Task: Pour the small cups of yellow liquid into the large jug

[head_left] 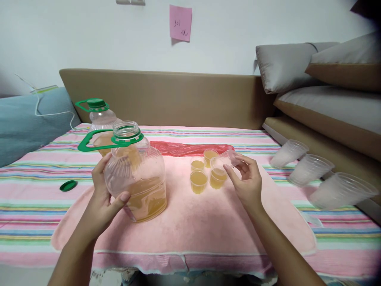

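My left hand (104, 194) is wrapped round the side of a large clear jug (138, 178) with a green handle ring and no cap; amber liquid fills its lower part, and it is slightly tilted on the pink towel (184, 222). My right hand (247, 180) pinches an empty clear plastic cup (224, 160), held on its side just above several small cups (199, 181) filled with amber liquid. A green cap (68, 185) lies on the striped cloth to the left.
A second jug (99, 115) with a green cap stands behind the first. A red plastic bag (184, 148) lies behind the cups. Stacks of clear cups (309, 169) lie on their sides at the right, beside cushions (282, 65). A pink note (180, 22) hangs on the wall.
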A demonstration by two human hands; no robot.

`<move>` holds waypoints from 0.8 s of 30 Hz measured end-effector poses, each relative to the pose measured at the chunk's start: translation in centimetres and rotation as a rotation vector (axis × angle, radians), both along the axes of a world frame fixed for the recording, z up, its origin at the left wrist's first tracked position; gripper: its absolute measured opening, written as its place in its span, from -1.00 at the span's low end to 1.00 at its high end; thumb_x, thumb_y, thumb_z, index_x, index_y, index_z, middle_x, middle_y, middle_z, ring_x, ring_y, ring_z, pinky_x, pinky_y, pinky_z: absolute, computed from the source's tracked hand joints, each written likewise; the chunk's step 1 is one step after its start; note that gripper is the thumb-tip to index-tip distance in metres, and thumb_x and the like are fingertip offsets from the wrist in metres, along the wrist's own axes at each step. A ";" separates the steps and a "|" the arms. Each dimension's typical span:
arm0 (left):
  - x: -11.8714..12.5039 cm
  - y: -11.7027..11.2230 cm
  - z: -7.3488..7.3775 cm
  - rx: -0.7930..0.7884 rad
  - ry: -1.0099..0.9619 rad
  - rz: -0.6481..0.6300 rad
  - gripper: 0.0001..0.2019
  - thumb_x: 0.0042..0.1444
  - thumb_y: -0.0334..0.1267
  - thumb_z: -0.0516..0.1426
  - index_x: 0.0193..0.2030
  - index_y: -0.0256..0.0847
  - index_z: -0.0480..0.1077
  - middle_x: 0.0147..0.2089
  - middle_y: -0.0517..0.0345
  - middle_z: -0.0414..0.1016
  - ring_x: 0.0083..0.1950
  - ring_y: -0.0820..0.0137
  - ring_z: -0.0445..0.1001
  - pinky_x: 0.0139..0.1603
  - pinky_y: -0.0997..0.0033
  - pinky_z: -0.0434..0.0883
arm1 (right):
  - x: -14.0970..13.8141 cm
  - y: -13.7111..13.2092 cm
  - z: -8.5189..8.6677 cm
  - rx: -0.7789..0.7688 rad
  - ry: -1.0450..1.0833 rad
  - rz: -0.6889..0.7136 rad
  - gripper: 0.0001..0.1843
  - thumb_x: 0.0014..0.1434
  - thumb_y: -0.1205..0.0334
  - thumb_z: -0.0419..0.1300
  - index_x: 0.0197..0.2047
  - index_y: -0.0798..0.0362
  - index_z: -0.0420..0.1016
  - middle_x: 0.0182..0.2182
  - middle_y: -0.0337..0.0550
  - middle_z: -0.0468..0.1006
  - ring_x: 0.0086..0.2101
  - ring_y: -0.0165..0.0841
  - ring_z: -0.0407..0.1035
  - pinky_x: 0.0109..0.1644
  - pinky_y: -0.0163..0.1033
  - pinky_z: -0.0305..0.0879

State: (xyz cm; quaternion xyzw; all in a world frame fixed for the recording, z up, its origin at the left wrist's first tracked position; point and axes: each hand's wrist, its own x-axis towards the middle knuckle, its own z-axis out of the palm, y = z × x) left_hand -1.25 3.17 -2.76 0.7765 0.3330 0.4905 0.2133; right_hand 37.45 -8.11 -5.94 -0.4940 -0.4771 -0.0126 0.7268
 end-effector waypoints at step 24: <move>0.2 -0.1 0.3 -0.019 0.025 -0.001 0.00 0.15 0.37 0.26 0.59 0.16 -0.10 0.63 -0.11 -0.03 0.61 -0.33 0.08 0.50 -0.65 0.08 | 0.5 0.4 0.2 -0.041 0.249 0.011 -0.26 0.09 -0.10 0.58 0.23 -0.03 0.46 0.25 0.07 0.46 0.13 -0.07 0.49 0.16 0.03 0.54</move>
